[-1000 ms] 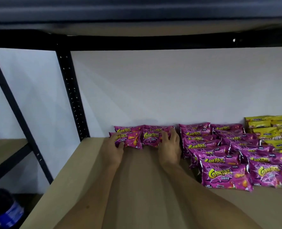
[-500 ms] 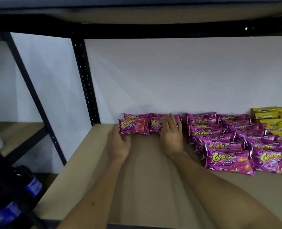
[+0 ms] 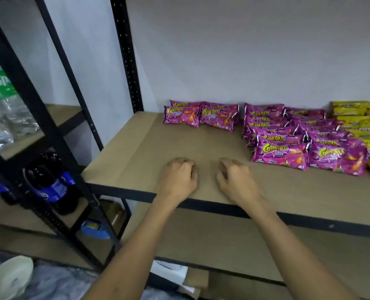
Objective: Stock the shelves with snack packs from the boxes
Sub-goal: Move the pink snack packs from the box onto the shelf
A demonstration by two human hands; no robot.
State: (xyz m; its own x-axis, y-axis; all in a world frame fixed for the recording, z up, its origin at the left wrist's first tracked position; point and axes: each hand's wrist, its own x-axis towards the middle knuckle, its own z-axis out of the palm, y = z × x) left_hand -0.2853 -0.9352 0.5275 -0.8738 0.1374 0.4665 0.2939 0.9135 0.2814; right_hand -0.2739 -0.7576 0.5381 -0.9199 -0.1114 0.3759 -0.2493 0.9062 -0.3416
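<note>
Two purple Corntoz snack packs (image 3: pixel 201 114) lie side by side at the back of the brown shelf board (image 3: pixel 136 152), with more packs behind them against the white wall. To their right sit rows of several more purple packs (image 3: pixel 292 137). My left hand (image 3: pixel 179 177) and my right hand (image 3: pixel 233 178) hover over the shelf near its front edge, well short of the packs. Both hands hold nothing, and their fingers hang loosely curled.
Yellow snack packs (image 3: pixel 359 120) fill the shelf's far right. A black upright post (image 3: pixel 126 53) stands at the shelf's left back corner. The neighbouring rack on the left holds dark soda bottles (image 3: pixel 49 182) and a green-labelled bottle pack (image 3: pixel 0 87). A lower shelf board (image 3: pixel 223 241) lies beneath.
Both hands let go of the two purple packs at the back and drew back toward the shelf's front edge. The camera view tilted down and to the left.
</note>
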